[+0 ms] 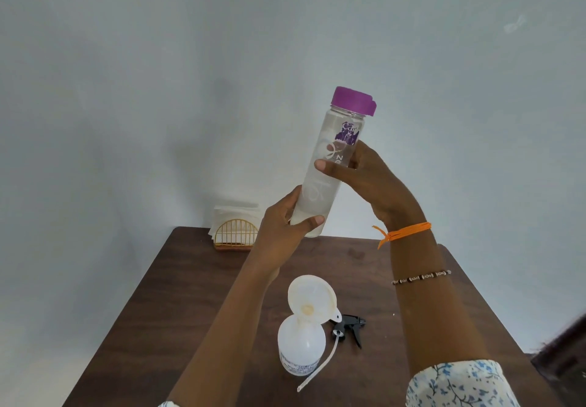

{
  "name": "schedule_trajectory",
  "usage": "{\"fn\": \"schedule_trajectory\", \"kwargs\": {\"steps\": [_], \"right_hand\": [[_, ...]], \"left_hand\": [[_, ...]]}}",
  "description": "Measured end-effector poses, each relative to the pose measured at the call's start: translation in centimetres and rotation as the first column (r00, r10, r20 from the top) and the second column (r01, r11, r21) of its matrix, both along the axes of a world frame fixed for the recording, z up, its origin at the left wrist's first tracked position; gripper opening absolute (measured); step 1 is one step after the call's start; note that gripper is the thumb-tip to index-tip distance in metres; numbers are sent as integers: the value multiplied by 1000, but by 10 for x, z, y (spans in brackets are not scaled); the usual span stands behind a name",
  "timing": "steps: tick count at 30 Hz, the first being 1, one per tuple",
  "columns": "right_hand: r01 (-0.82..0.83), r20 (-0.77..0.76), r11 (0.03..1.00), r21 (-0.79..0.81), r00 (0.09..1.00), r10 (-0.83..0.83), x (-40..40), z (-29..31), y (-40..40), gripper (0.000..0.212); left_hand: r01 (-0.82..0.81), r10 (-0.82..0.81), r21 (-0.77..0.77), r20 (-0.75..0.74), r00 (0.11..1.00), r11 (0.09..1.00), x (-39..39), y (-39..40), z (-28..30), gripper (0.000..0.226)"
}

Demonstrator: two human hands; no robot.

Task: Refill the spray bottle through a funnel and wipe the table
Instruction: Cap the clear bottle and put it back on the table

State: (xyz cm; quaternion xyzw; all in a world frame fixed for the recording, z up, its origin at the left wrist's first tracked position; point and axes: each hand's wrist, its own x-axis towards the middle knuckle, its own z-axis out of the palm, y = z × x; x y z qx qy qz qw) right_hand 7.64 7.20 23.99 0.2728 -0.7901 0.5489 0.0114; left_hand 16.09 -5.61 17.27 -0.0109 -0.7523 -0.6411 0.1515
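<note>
I hold a clear water bottle [333, 153] with a purple cap [353, 100] up in the air above the dark wooden table [196, 295]. The cap is on. My left hand [282, 226] grips the bottle's base. My right hand [364, 178] grips its middle, thumb across the front. Below them the white spray bottle [301, 346] stands on the table with a cream funnel [312, 299] tilted in its neck. Its black trigger head [350, 327] with the white dip tube [320, 365] lies on the table just right of it.
A gold wire napkin holder [236, 235] filled with white paper napkins stands at the table's far left edge against the pale wall. A dark object [564, 352] shows at the right border of the view.
</note>
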Motion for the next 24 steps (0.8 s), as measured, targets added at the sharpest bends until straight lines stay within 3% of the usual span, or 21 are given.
{"fn": "schedule_trajectory", "kwargs": {"steps": [5,12,24], "right_hand": [[85,71,994,-66,994,-81,-6,-29,-7,56],[143,67,990,-14,988,-141,-29,-71,-12,48],[183,180,981,71,965,-193,-95,-166,-51,54]], "left_hand": [[-69,75,-37,166,983,997,-9,-11,-17,58],[-113,92,64,274,957,992,-24,-26,-50,37],[-207,187,-5,452,872,978,-93,-44,-107,33]]}}
